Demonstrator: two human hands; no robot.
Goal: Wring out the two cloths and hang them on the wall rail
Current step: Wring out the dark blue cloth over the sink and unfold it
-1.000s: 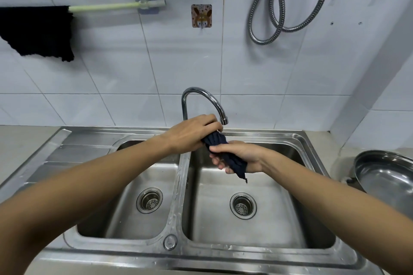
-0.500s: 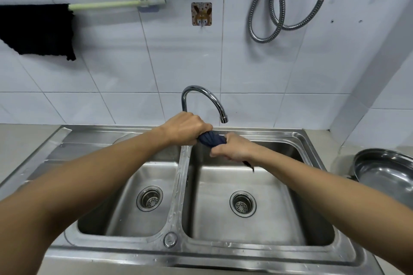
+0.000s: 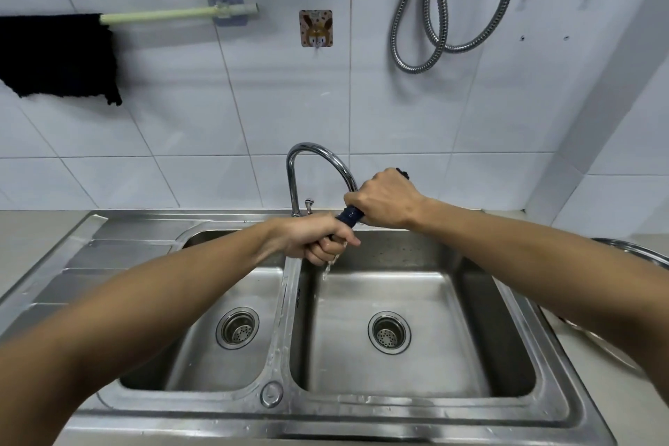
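A dark blue cloth (image 3: pixel 349 216) is twisted into a tight roll between both hands, above the right sink basin (image 3: pixel 394 304). My left hand (image 3: pixel 318 239) grips its lower end, my right hand (image 3: pixel 385 199) its upper end, and a tip pokes out behind the right fist. Water drips from under the left fist. A black cloth (image 3: pixel 58 56) hangs over the pale green wall rail (image 3: pixel 173 14) at the upper left.
The curved faucet (image 3: pixel 315 159) stands just behind my hands. A double steel sink with a left basin (image 3: pixel 224 322) and drainboard (image 3: pixel 90 257) fills the foreground. A metal bowl (image 3: pixel 637 257) sits at the right. A hose (image 3: pixel 445 11) and hook (image 3: pixel 315 28) hang on the tiles.
My right hand has risen and turned knuckles up by the faucet spout, while the left dropped and rolled under. The cloth is twisted tighter and water now drips.
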